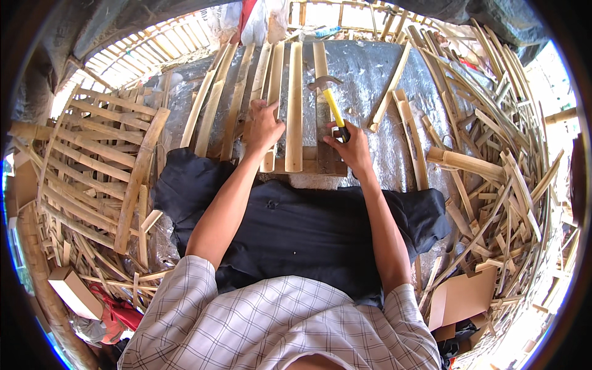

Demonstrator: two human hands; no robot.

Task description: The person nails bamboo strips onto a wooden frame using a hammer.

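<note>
My right hand (351, 148) grips a claw hammer (333, 103) by the black end of its yellow handle. The metal head points away from me, over a bamboo slat (320, 58). With bent fingers my left hand (265, 128) is closed on the edge of another bamboo slat (277, 74). Right of that hand a pale slat (295, 105) lies lengthwise between my two hands. Several more slats (217, 102) run side by side on the left. A wooden crosspiece (311, 166) lies under their near ends. My palms and some fingertips are hidden.
A bamboo lattice panel (98, 157) leans at the left. Heaps of split bamboo (493, 203) fill the right side, with a thick bamboo piece (465, 163) on top. Black cloth (290, 228) covers my lap. Cardboard boxes (462, 299) sit low on both sides. Silvery sheeting (394, 145) lies beneath the slats.
</note>
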